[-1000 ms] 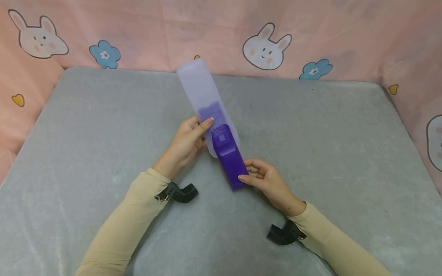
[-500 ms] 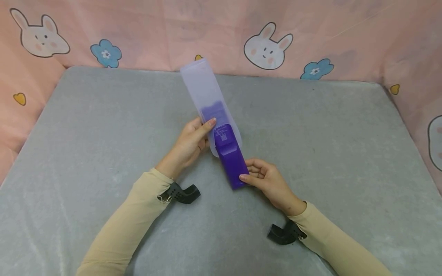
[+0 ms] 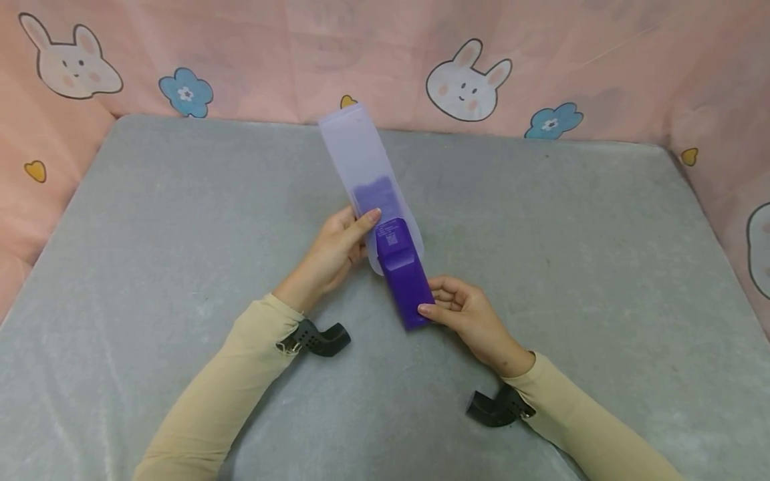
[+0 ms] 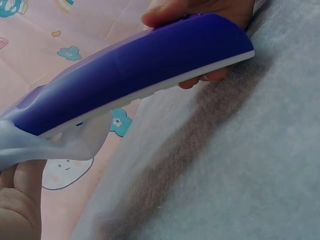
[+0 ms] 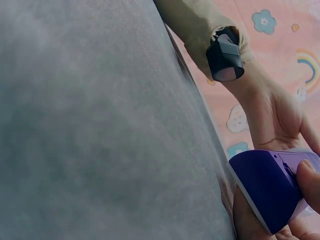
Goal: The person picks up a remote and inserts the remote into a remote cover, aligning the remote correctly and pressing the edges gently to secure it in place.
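Note:
A purple-backed remote control with a white face, seen in the left wrist view, is held face down above the table. Its far part lies inside a translucent silicone cover, while its near part sticks out of the opening. My left hand grips the cover at its left edge, thumb on top and fingers underneath. At the near end, my right hand pinches the remote between thumb and fingers. The right wrist view shows the remote's purple end in that pinch. Most of the remote's face is hidden.
A grey cloth-covered table lies under both hands. Pink curtain with rabbits and flowers hangs along the back and sides. Black wrist mounts project inward from both forearms, close to the table surface.
The cover and my left hand have shifted slightly to the right. My right hand and the remote's near end have barely moved.

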Tool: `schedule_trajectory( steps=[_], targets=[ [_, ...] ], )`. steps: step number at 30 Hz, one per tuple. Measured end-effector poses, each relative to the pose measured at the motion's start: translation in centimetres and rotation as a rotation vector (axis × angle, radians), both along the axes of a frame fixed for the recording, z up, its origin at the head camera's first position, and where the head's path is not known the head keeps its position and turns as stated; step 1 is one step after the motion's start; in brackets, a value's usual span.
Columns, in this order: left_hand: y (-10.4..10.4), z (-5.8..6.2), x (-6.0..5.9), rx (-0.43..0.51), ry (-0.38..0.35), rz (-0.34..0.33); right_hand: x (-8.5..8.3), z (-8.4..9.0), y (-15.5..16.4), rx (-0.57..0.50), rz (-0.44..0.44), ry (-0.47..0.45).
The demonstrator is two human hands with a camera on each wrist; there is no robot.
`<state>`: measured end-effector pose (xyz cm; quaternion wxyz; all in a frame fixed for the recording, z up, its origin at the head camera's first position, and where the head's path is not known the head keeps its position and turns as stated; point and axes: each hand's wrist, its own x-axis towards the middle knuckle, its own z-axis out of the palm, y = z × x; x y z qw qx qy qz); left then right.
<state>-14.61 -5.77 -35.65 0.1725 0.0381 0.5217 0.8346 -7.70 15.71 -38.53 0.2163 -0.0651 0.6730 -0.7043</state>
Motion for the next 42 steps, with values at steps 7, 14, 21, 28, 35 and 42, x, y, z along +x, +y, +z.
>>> schedule_trajectory(
  steps=[7,14,21,28,35,42],
  targets=[
    [0.15,0.1,0.12,-0.014,-0.01,-0.018,0.02,0.04,-0.04,-0.007,-0.009,-0.01],
    [0.15,-0.04,0.13,-0.031,-0.015,-0.034,0.02,0.04,-0.08,-0.012,-0.014,-0.015],
    [0.22,0.02,0.15,-0.029,-0.022,-0.048,0.05,0.07,-0.07,-0.018,-0.016,-0.013],
    [0.27,0.0,0.27,-0.028,-0.034,-0.059,0.04,0.05,-0.04,-0.016,-0.014,-0.017],
    [0.43,-0.06,0.35,-0.041,-0.032,-0.064,0.01,0.04,-0.03,-0.024,-0.016,-0.016],
    [0.53,-0.21,0.39,-0.044,-0.036,-0.07,-0.02,-0.04,-0.03,-0.027,-0.022,-0.019]
  ],
)
